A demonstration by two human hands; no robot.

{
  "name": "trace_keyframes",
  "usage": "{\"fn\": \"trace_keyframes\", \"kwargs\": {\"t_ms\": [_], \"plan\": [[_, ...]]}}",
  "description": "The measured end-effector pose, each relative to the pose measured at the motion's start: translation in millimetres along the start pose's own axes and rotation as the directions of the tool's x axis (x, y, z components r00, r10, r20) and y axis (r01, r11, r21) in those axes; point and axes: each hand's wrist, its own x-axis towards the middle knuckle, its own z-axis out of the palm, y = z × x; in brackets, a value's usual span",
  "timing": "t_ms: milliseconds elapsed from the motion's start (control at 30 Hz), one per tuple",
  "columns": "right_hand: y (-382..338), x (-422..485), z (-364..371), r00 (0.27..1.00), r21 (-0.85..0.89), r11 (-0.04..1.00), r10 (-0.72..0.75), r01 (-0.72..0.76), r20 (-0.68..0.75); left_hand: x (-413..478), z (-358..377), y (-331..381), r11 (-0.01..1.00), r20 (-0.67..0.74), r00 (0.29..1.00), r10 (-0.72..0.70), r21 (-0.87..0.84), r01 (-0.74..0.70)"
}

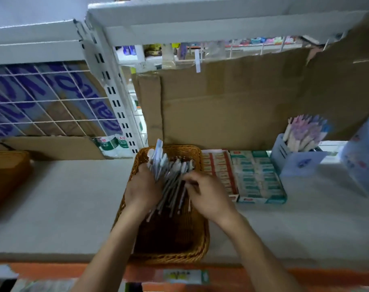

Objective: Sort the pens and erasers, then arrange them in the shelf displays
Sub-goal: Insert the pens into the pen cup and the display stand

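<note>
Pens [172, 180], slim and grey-white, sit fanned in one bundle over the basket [171, 258] on the shelf [63, 197], their caps leaning toward its far rim, with eraser boxes [257, 178] just right of it. Both forearms reach in from below: the left hand [142, 187] grips the bundle's left side, fingers curled round it, while the right hand [208, 196] pinches pens at its right edge.

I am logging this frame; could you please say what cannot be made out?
Head view only:
- Left hand: its fingertips hidden behind the bundle of grey pens both hands grip.
- Floor of the brown woven wicker basket: shadowed, covered by the right hand and pens.
- Print on the red and green eraser boxes: blurred.
- Brown object at left: cut by the frame edge.
</note>
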Motion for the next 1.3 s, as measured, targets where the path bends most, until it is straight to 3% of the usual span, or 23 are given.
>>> {"fn": "trace_keyframes", "kwargs": {"t_ms": [200, 433, 533, 667, 733, 800, 1000, 1133, 1300], "plan": [[19, -18, -30, 0.997, 0.122, 0.99, -0.072, 0.074, -0.022, -16, -7, 25, 0.963, -0.302, 0.951, -0.064, -0.268, -0.02], [22, -27, -42, 0.999, 0.406, 0.914, -0.011, -0.006, 0.04, -33, -2, 72, 0.825, -0.414, 0.908, -0.072, -0.536, -0.179], [23, -28, -46, 0.999, 0.532, 0.847, 0.033, -0.015, -0.025, -32, 4, 87, 0.686, -0.317, 0.948, -0.004, -0.691, -0.228], [32, -32, -68, 0.998, 0.615, 0.786, 0.061, -0.06, 0.02, -34, 12, 121, 0.322, -0.079, 0.991, -0.105, -0.946, -0.041], [42, -35, -79, 0.997, 0.596, 0.799, 0.074, -0.077, 0.03, -36, 19, 144, 0.137, 0.015, 0.99, -0.138, -0.99, 0.034], [56, -38, -89, 0.993, 0.598, 0.797, 0.117, -0.088, -0.01, -37, 27, 166, 0.027, 0.037, 0.989, -0.142, -0.999, 0.041], [101, -58, -124, 0.976, 0.615, 0.787, 0.168, -0.05, -0.136, -53, 58, 231, -0.068, 0.001, 0.998, -0.062, -0.998, -0.003], [137, -69, -154, 0.889, 0.613, 0.789, 0.259, 0.03, -0.377, -68, 82, 283, -0.189, 0.033, 0.999, 0.009, -0.981, 0.034], [180, -88, -207, 0.836, 0.696, 0.712, 0.322, 0.096, -0.445, -97, 107, 354, -0.31, 0.097, 0.992, 0.086, -0.943, 0.12]]}}
